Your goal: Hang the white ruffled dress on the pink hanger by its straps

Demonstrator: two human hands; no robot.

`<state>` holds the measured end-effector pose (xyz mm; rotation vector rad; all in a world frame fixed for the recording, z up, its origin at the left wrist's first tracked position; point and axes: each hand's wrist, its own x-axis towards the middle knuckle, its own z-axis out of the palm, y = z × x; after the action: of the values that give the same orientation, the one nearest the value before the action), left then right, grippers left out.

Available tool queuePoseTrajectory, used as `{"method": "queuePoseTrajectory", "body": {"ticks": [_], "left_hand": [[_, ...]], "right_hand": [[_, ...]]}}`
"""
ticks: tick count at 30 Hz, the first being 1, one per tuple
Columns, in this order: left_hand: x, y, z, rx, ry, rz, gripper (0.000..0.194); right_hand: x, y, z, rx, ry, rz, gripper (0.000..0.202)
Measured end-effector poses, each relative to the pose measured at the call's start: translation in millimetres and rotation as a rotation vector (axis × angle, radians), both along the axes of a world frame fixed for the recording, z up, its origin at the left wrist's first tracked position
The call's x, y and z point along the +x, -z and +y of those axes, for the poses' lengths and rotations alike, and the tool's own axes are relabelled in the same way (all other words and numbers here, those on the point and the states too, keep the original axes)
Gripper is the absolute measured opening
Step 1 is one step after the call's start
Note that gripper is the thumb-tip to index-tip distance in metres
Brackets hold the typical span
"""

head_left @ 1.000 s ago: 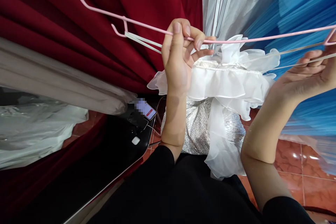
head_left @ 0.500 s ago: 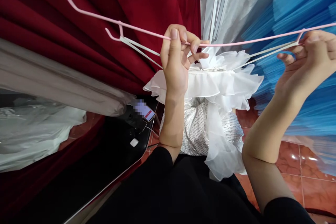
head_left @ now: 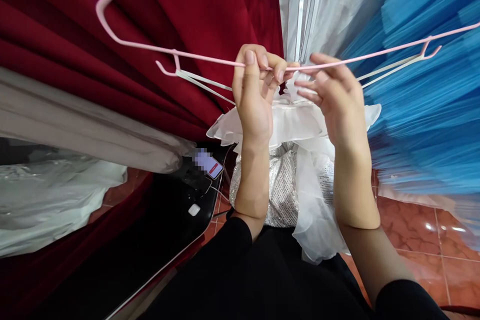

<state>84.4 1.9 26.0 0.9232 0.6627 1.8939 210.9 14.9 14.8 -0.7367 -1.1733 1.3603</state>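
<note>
A pink clothes hanger (head_left: 210,59) stretches across the upper view, its left end bent upward. My left hand (head_left: 255,87) grips its lower bar near the middle, thumb in front. My right hand (head_left: 335,92) is beside it, fingers spread and somewhat blurred, close to the bar; whether they touch it I cannot tell. From the hanger's two small hooks run thin white straps, down to a white dress (head_left: 296,122) with a ruffled top and silver sequined body. The dress hangs below the bar, partly hidden behind both forearms.
Dark red fabric (head_left: 210,10) hangs at left, blue tulle (head_left: 423,125) at right. A black table (head_left: 161,230) at lower left bears a phone (head_left: 213,167) and a small white case (head_left: 194,210). Red tiles (head_left: 412,225) cover the floor.
My right hand has left the hanger's right hook area and moved left along the bar, near my left hand. My left hand keeps its grip on the hanger.
</note>
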Motion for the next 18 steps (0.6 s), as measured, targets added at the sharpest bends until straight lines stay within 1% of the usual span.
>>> {"method": "queuePoseTrajectory", "body": {"ticks": [1, 3, 5, 9, 12, 13, 14, 16, 17, 18], "left_hand": [[1, -0.7, 0, -0.003, -0.004, 0.007, 0.027], [1, -1.5, 0, -0.013, -0.006, 0.014, 0.028], [1, -0.8, 1, -0.02, 0.007, 0.014, 0.029], [2, 4.5, -3, -0.044, 0.058, -0.033, 0.026], [4, 9.1, -11, -0.091, 0.078, -0.013, 0.022], [4, 10.3, -15, -0.11, 0.047, 0.007, 0.021], [3, 11.3, -18, -0.122, -0.033, 0.021, 0.021], [-4, 12.6, -25, -0.165, -0.243, 0.052, 0.021], [-9, 12.9, -27, -0.203, -0.323, 0.074, 0.021], [-16, 13.2, -29, -0.249, -0.365, 0.095, 0.021]], "right_hand": [[-1, 0.1, 5, -0.013, -0.012, 0.135, 0.026], [-2, -1.7, 13, -0.005, -0.015, 0.367, 0.025], [-1, -3.4, 16, 0.018, 0.0, 0.5, 0.026], [-4, -2.4, 9, 0.051, 0.065, 0.595, 0.029], [-9, 0.0, 10, 0.058, 0.102, 0.639, 0.033], [-10, 0.9, 12, 0.064, 0.105, 0.659, 0.036], [-11, 2.0, 15, 0.073, 0.105, 0.676, 0.04], [-12, 4.4, 21, 0.091, 0.101, 0.69, 0.044], [-12, 5.7, 24, 0.095, 0.1, 0.686, 0.045], [-12, 6.9, 25, 0.096, 0.098, 0.682, 0.046]]}}
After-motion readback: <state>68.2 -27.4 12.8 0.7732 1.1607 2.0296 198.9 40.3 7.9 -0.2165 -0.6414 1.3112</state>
